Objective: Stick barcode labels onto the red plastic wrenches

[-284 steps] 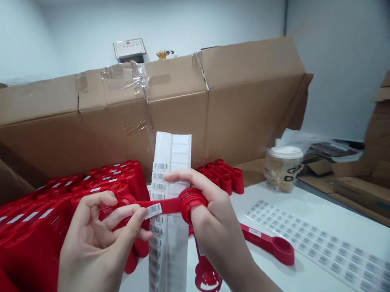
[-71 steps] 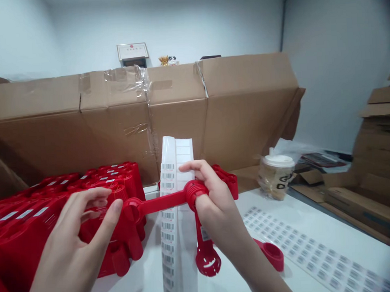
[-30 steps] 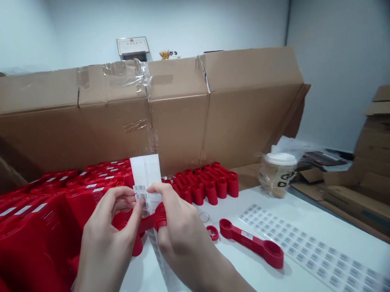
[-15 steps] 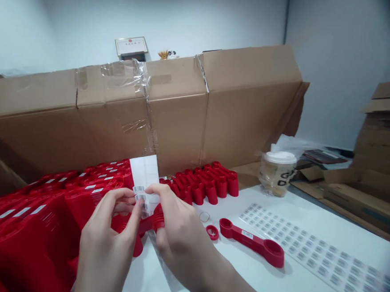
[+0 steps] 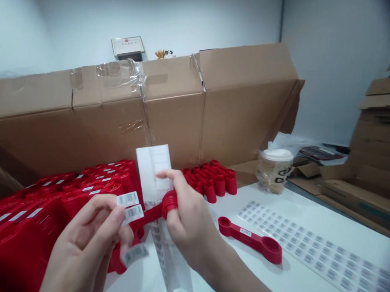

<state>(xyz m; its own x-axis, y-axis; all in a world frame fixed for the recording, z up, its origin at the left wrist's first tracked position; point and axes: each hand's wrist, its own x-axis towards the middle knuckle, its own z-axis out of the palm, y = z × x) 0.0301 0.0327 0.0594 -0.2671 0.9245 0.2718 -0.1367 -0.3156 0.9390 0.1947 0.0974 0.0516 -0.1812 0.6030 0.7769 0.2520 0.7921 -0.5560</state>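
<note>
Small white barcode stickers [image 5: 133, 212] stick out from the fingertips of my left hand [image 5: 78, 247], two side by side and a third, blurred, lower down. My right hand [image 5: 190, 217] grips a red dumbbell-shaped plastic piece [image 5: 152, 214] with ringed ends. Its fingers also pinch a white label backing strip [image 5: 146, 171], whose upper part is bare and whose lower part hangs down with barcodes on it. To the right, another red dumbbell-shaped piece [image 5: 251, 239] lies on the table with a sticker on its bar.
Many labelled red pieces [image 5: 23, 224] stand stacked at left. More red pieces [image 5: 219, 180] are rowed behind my right hand. A sheet of barcode stickers [image 5: 308, 240] lies at right, near a lidded cup [image 5: 276, 169]. A large cardboard box [image 5: 176, 120] closes off the back.
My left hand has pulled stickers off the strip and moved left and down with them. My right hand has shifted slightly right with the strip and red piece, and now hides a small red ring.
</note>
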